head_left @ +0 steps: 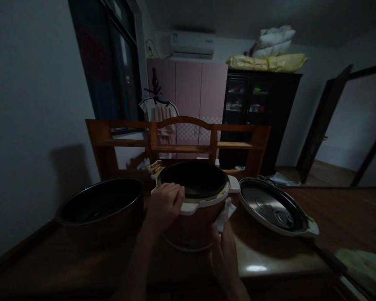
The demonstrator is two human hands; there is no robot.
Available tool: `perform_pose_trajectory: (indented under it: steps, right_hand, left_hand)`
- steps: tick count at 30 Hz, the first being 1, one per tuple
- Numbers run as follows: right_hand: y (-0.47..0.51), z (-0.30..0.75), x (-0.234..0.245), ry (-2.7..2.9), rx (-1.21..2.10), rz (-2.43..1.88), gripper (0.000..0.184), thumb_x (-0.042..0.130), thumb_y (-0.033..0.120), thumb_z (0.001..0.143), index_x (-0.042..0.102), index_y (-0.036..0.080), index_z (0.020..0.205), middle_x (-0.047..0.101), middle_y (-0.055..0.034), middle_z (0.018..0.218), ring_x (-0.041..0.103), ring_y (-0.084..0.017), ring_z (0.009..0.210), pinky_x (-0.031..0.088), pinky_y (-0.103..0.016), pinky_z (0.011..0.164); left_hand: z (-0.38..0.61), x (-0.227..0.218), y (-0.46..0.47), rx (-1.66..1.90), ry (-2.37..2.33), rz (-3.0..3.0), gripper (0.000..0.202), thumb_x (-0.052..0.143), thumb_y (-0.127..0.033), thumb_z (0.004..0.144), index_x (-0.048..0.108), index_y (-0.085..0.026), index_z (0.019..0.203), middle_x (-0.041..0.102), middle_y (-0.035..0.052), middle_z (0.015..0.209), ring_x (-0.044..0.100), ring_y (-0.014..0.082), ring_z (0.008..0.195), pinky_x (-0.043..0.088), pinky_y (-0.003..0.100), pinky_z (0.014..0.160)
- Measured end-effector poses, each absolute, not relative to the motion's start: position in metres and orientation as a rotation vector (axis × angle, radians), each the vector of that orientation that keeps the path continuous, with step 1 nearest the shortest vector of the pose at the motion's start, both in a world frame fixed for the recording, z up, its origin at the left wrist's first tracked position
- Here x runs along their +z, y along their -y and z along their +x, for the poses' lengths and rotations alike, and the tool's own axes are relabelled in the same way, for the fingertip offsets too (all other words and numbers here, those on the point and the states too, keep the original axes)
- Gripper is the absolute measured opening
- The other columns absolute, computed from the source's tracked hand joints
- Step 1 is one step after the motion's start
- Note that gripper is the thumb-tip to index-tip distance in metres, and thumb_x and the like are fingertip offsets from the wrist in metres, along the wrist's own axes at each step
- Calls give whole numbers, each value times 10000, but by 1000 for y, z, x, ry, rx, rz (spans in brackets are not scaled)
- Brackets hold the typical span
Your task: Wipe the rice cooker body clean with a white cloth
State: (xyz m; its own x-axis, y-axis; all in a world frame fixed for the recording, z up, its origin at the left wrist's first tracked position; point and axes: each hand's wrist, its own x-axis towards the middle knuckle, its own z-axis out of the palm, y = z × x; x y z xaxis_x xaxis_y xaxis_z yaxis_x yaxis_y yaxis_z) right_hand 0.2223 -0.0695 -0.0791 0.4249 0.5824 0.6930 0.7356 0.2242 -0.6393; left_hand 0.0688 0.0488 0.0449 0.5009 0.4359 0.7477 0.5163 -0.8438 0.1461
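Note:
In the head view, an electric cooker [188, 228] stands upright on the wooden table, its top uncovered and its inside dark. My left hand [166, 205] is closed over the left front of its pale rim. Low at the cooker's right front, my right hand [224, 248] pinches a white tissue or thin cloth [226, 214] against the outer wall. A dark round inner pot [125, 213] sits to the left of the cooker. On the right lies the round lid [269, 205], its metal underside facing up.
The wooden table [269, 255] has a low shelf rack [181, 148] along its back. A dark stick-like object [327, 255] juts past the right edge, near pale fabric [363, 267]. Behind are pink wardrobes [188, 90], a dark cabinet [278, 108] and an open door [322, 121].

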Motion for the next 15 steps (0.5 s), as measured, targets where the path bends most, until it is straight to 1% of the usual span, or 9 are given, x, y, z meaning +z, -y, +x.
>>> perform_pose_trajectory:
  steps: [3,5,8,10,13,15]
  right_hand:
    - [73,210,-79,1255,-63,-1437,697,346,453,1046,1,166,1579,97,-102,1608,69,-299,1478,193,-551,1182]
    - [76,203,-76,1296,-50,-1441,713,347,446,1041,-28,164,1577,35,-97,1614,17,-310,1478,177,-576,1181]
    - [81,194,-68,1400,-93,-1482,748,368,413,1033,-77,141,1569,-56,-113,1611,-46,-341,1470,177,-607,1169]
    - [84,190,-65,1498,-154,-1511,780,393,395,1023,-100,125,1563,-79,-129,1607,-70,-365,1462,196,-623,1156]
    - [86,182,-69,1659,-247,-1538,804,427,362,1007,-94,100,1561,-54,-161,1604,-67,-397,1454,232,-632,1141]
    - [84,176,-76,1762,-314,-1522,842,468,375,987,-72,76,1560,-35,-185,1600,-47,-419,1450,249,-636,1134]
  left_hand:
    - [69,45,-48,-1265,840,-2645,365,317,-282,1008,551,-205,739,635,34,747,589,195,785,422,370,805]
    - [69,45,-48,-1264,844,-2644,366,314,-285,1010,544,-205,737,633,34,750,589,195,788,421,370,809]
    - [69,44,-49,-1268,848,-2641,369,312,-287,1011,541,-204,734,631,34,750,587,193,783,417,368,802]
    - [69,44,-49,-1263,849,-2648,371,311,-288,1012,548,-202,739,631,34,751,582,192,779,414,365,788]
    - [69,44,-50,-1262,853,-2649,368,315,-291,1012,568,-199,760,642,41,775,586,196,798,414,365,791]
    - [69,45,-50,-1265,850,-2654,368,315,-290,1012,575,-198,769,650,44,790,590,196,809,415,366,800]
